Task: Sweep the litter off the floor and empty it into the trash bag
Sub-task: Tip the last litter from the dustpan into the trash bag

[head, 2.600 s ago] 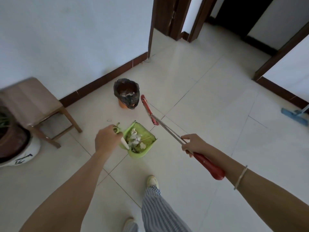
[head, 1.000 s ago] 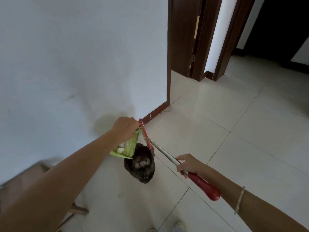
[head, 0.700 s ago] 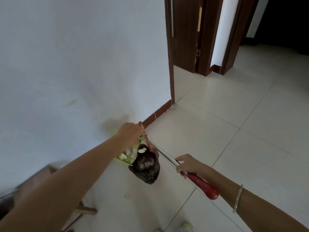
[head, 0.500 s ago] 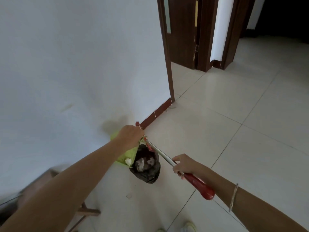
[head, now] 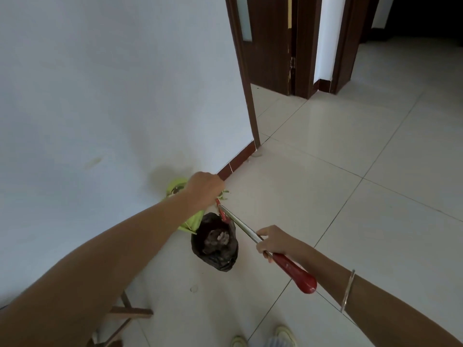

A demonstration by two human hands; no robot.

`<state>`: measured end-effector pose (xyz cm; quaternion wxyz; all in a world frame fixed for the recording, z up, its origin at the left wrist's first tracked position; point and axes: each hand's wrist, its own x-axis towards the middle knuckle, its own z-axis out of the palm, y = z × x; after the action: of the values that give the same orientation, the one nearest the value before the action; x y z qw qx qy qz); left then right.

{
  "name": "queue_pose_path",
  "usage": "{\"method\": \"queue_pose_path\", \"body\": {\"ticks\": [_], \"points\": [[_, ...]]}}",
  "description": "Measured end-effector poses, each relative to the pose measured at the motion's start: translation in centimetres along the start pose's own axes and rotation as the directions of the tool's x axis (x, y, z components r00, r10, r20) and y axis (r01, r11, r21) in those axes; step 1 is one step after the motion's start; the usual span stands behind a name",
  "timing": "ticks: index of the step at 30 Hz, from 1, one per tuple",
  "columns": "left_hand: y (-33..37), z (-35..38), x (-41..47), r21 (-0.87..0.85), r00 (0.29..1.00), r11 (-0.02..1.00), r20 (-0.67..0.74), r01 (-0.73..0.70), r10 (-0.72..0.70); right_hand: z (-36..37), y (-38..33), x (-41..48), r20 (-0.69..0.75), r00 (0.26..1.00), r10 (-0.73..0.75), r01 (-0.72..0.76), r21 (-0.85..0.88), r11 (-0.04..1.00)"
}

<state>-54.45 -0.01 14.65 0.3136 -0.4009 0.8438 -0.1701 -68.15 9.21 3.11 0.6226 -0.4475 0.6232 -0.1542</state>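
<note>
My left hand grips the handle of a green dustpan, which is tipped steeply with its lip at the rim of a black trash bag on the floor. White and grey litter lies inside the bag. My right hand holds the metal shaft of a broom just above its red grip. The shaft slants up to the left over the bag, and its far end disappears behind my left hand.
A white wall with a dark skirting board stands close on the left. Wooden stool legs show at the bottom left. My shoes are at the bottom edge. Dark door frames stand beyond, with open tiled floor to the right.
I walked to the bag carrying the loaded dustpan. Over the last second my left hand tipped the pan steeper, and the white litter slid from it into the bag.
</note>
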Motion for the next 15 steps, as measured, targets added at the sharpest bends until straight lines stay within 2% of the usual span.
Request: {"method": "queue_pose_path", "body": {"ticks": [4,8,15], "points": [[1.3,0.6,-0.2,0.035,0.997,0.997,0.045,-0.063,0.061,-0.1,-0.1,0.0,0.022,1.000,0.004,-0.005,0.029,1.000],[0.2,0.1,-0.2,0.006,0.999,0.999,0.006,-0.035,0.035,-0.1,-1.0,0.0,0.018,1.000,0.017,-0.018,0.025,1.000],[-0.8,2.2,-0.5,-0.075,1.000,0.997,0.016,-0.007,0.008,0.4,-2.1,-0.5,-0.010,0.999,0.040,-0.040,-0.017,0.999]]}}
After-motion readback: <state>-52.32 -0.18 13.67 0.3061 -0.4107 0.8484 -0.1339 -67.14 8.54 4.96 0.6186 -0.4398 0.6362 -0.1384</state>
